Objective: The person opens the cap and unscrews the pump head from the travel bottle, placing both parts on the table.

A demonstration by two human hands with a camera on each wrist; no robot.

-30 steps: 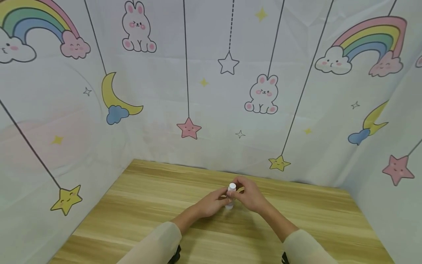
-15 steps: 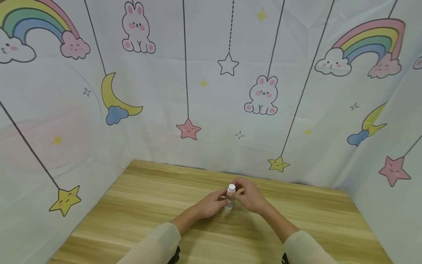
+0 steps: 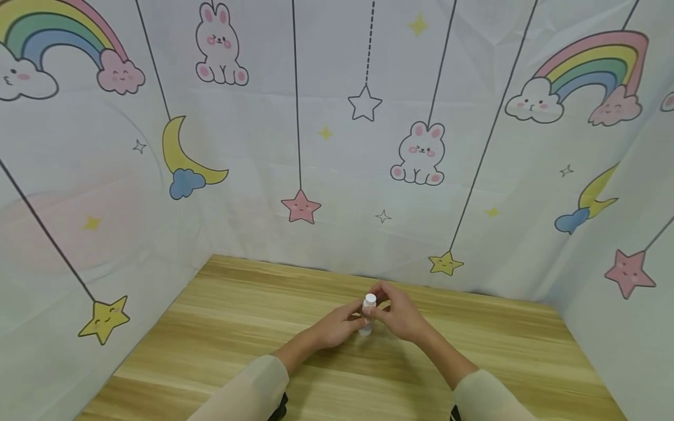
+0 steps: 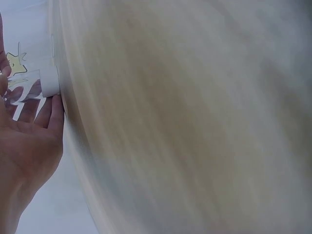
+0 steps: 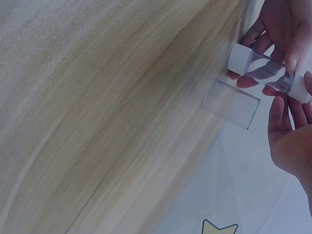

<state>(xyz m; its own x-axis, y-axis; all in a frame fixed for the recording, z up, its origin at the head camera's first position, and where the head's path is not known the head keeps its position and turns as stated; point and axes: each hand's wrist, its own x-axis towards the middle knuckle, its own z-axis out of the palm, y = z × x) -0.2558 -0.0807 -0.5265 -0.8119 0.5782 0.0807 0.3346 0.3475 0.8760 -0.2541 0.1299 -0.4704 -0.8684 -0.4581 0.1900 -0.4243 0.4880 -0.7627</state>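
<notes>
A small clear bottle [image 3: 370, 299] with a white top and a white base stands upright on the wooden table, between both hands. My left hand [image 3: 336, 327] holds its lower body, with fingers behind it and the thumb in front. My right hand [image 3: 399, 310] pinches it higher up, close under the white top. From the right wrist, the bottle's see-through middle [image 5: 265, 70] shows between the fingers. Beside it on the table stands a clear, colourless cup-shaped cover [image 5: 231, 104], which the head view does not show.
The wood-grain table [image 3: 237, 327] spreads around the hands. Pale cloth walls [image 3: 253, 146] printed with rabbits, stars, moons and rainbows enclose its back and both sides. Light sleeves [image 3: 247, 389] cover the forearms.
</notes>
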